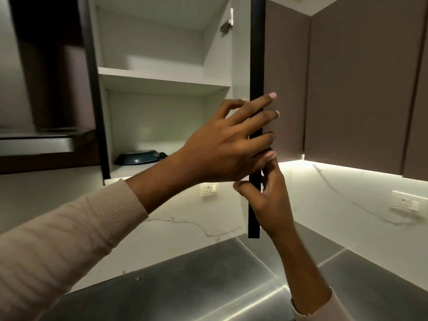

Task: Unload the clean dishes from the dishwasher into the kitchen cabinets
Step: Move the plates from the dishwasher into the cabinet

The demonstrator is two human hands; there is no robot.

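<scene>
On slim black door edge (pixel 256 54), left hand (pixel 222 147) above right hand (pixel 271 200).

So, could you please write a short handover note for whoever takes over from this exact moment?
Left hand: fingers straight, laid across the edge of the open cabinet door, no dish held.
Right hand: pinches the same door edge lower down.
Things: a dark pan lies on the cabinet's bottom shelf; the dishwasher is out of view.
Done: cabinet open, pan inside.
Left: remaining dishes cannot be seen; probably fetch the next one.
</scene>
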